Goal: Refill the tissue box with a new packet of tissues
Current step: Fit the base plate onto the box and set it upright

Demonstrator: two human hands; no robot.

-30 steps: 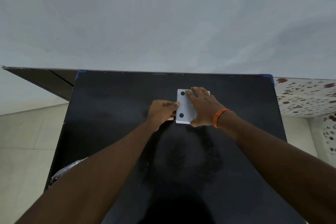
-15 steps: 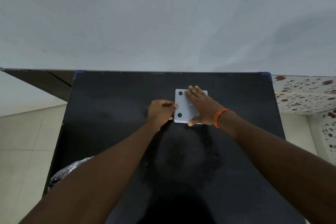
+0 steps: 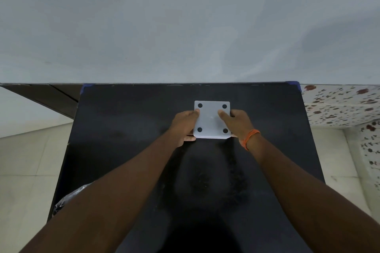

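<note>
The right hand (image 3: 236,123) has slid off the top of the white tissue box (image 3: 211,119) to its right side, baring all four black feet — the box lies base-up on the black desk (image 3: 123,119). With the left hand (image 3: 184,124) opposite, each grip is clamped on a side — probably ready to lift or open the base.

Your black bench (image 3: 127,150) stands against a pale wall, blue tape at its two far corners. On it, toward the far edge, sits the white tissue box (image 3: 209,119), four dark dots on its upturned face.
</note>
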